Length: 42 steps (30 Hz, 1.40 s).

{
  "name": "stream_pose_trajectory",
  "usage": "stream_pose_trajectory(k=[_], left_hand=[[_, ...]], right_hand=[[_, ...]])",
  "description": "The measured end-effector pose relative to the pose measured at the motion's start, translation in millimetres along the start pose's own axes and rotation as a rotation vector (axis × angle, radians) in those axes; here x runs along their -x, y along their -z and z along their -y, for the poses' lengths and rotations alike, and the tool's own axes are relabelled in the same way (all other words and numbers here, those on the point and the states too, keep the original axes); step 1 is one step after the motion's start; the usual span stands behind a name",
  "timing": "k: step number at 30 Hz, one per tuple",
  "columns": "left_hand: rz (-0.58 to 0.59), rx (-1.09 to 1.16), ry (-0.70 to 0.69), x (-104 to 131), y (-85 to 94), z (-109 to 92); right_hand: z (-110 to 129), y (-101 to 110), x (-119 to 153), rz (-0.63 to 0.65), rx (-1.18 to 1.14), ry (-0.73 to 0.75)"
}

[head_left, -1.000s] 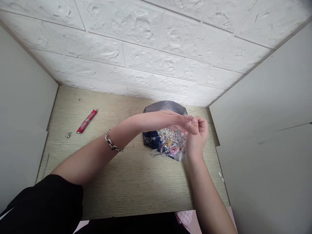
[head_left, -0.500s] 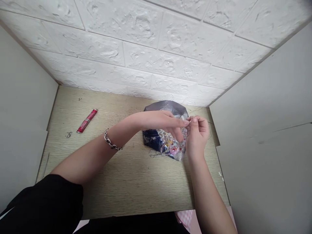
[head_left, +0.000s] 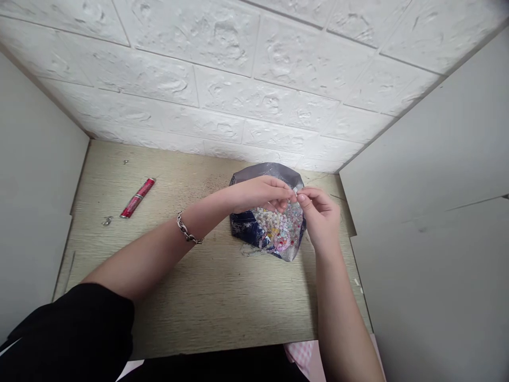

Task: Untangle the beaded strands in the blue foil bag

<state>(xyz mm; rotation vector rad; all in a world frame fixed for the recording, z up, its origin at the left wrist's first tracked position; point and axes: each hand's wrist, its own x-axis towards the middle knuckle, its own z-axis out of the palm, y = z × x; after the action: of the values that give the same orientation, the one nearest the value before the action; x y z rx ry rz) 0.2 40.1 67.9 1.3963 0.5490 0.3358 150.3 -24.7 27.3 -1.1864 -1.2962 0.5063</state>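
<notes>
Above a dark blue and silver bag (head_left: 246, 227) on the table, my two hands meet fingertip to fingertip. Many small coloured beads (head_left: 274, 225), white, yellow, pink and red, lie in the bag's open part. My left hand (head_left: 270, 193), with a chain bracelet (head_left: 186, 230) near its wrist, reaches across from the left with its fingertips pinched together. From the right, my right hand (head_left: 321, 212) pinches with thumb and forefinger. Whatever is between the fingertips is too small to name.
A red tube-shaped pack (head_left: 137, 198) lies on the wooden table (head_left: 222, 302) at the left, with small shiny pieces (head_left: 107, 220) near it. A white brick-patterned wall (head_left: 222, 90) closes the back. Grey panels (head_left: 433, 239) stand at both sides.
Both hands have shifted slightly left, and their fingertips now meet over the bag's upper right edge. My left fingers have curled in from a more stretched-out pose. The view has moved a little.
</notes>
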Motion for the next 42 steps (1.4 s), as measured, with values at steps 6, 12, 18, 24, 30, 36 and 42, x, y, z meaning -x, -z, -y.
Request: stream_pose_trajectory(k=[6,12,18,24,30,36,42], left_hand=[[-0.031,0.01,0.015,-4,-2.6,6],[-0.121,0.13,0.064,-7,-3.4,10],[-0.223,0.258,-0.006,-10,-2.1,14],[-0.114,0.535,-0.009,-10,3.1,13],[-0.066,0.65,0.003,-12,5.3,15],[-0.053,0.693,0.031,-11,7.3,16],[-0.035,0.855,0.066,-10,11.9,13]], right_hand=[[1,2,-1,0.051,0.027,0.002],[3,12,-2,0.144,0.206,-0.216],[7,12,-1,0.43,0.678,-0.031],[4,11,2,0.62,0.993,-0.028],[-2,15,4,0.763,1.16,-0.105],[-9,12,9,0.739,1.168,-0.04],[-15,4,10,0.698,1.123,-0.036]])
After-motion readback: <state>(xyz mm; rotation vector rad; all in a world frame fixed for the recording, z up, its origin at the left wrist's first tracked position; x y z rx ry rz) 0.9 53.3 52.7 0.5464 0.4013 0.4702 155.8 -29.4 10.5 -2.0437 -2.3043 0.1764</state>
